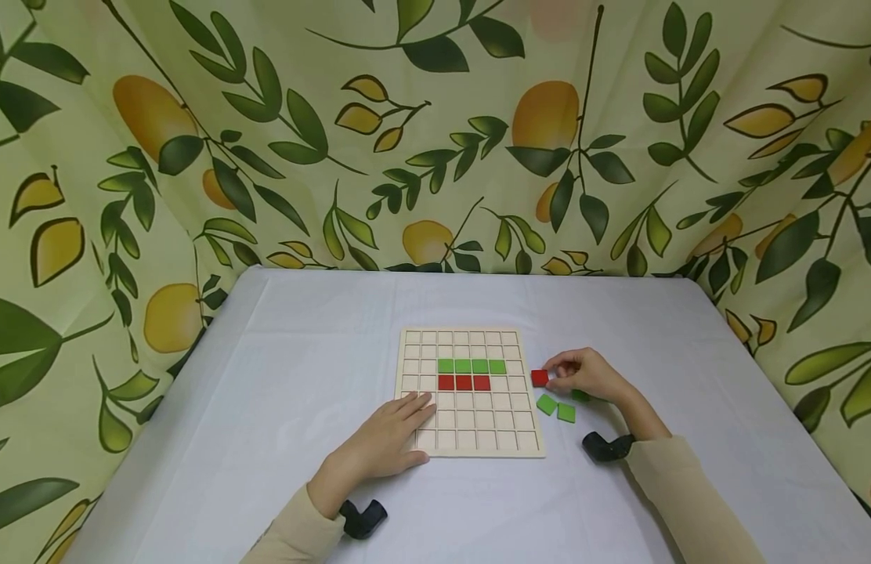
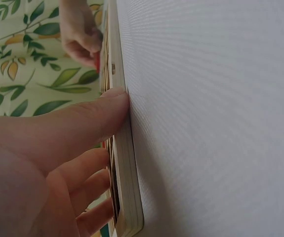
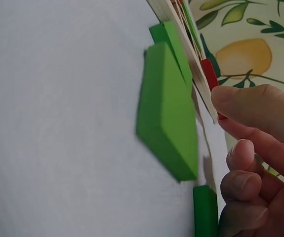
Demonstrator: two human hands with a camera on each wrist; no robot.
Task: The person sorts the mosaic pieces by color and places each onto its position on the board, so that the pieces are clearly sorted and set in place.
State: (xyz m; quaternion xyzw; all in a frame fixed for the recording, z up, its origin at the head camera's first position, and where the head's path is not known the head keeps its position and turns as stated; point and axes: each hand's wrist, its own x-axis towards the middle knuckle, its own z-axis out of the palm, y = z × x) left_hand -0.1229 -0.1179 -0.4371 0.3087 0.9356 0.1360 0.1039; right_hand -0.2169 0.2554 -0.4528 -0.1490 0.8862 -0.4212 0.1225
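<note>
Head: left hand (image 1: pixel 382 439) flat on board (image 1: pixel 478 443) at its 8 o'clock, likely stopping it sliding. Right hand (image 1: pixel 587 374) pinches a red tile (image 1: pixel 539 378) just off the 3 o'clock edge; loose green tiles (image 1: pixel 546 404) between 3 and 4, presumably for reach.
Left wrist: thumb (image 2: pixel 109 106) on board edge, probably bracing.
Right wrist: thumb-and-finger pinch, other fingers bent.

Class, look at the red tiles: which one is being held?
The red tile pinched in the right hand, just right of the board in the head view. The other three red tiles sit side by side in the board's grid.
</note>
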